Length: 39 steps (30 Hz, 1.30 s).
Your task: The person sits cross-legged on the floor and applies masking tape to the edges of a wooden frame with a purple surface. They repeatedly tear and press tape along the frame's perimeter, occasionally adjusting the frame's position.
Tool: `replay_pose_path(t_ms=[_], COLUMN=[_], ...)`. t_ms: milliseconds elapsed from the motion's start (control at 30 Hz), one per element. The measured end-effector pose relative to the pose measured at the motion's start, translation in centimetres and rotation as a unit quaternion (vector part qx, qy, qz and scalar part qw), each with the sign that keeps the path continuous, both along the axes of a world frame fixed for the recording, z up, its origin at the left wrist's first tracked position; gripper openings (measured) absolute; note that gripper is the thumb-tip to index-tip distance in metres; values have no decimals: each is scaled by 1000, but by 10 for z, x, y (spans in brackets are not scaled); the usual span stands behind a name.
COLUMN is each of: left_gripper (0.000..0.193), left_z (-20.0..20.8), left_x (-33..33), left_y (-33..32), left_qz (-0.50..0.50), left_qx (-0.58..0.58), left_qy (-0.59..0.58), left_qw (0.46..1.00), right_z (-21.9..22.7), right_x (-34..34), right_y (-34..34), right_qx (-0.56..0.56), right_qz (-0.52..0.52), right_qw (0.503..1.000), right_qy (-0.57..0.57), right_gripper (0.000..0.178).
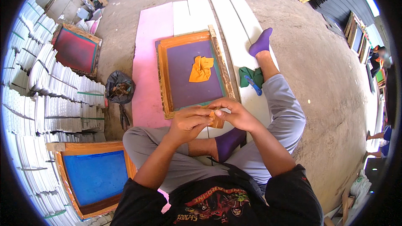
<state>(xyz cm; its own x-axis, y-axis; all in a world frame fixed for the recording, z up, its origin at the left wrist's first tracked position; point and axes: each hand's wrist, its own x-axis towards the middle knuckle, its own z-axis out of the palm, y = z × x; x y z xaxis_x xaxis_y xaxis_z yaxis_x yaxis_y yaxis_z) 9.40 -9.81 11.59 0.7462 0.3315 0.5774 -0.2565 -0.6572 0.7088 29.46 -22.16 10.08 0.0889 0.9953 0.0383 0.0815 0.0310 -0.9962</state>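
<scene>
In front of my lap, my left hand (pixel 189 122) and my right hand (pixel 238 115) meet, both closed on what looks like a roll of brown packing tape (pixel 217 122). The fingertips of both pinch at its upper edge; my fingers hide much of it. Just beyond them lies a screen printing frame (pixel 166 81) with a purple mesh and brown tape along its inner borders. On the mesh rests a crumpled orange cloth (pixel 201 69). To the right, a blue box cutter (pixel 253 85) lies on a dark green cloth (pixel 245 76), near my right leg.
Pink and white boards (pixel 146 50) lie under the frame. At left stand tied stacks of white sheets (pixel 69 113), a black rubbish bag (pixel 120 87), a blue-mesh frame (pixel 96 175) and a red-mesh frame (pixel 75 50). Another person (pixel 377 58) is at the far right.
</scene>
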Motion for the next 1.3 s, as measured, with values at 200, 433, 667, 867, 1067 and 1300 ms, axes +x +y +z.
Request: replay_pose_path(t_ms=[200,433,667,867,1067,1300], left_gripper=[10,13,14,20,47,57], left_z=[20,50,78,87,34,69], left_x=[-6,-19,-17,-19,-14,31], left_y=[11,24,28,37,25,4], left_qz=[-26,-68,-48,-63,-47,-25], left_qx=[20,43,71,74,-225,-383], left_qy=[27,49,21,12,-133,-240], left_qw=[999,996,996,995,964,892], right_z=[-17,20,30,39,93,121], right_x=[7,4,-5,-10,-10,-1], right_y=[8,17,36,39,45,50], right_qx=[-22,45,44,65,87,110], right_qz=[91,83,175,96,-2,-66], right_qw=[991,982,971,980,989,990], right_qy=[100,167,158,161,117,56], right_gripper=[16,17,20,13,11,14])
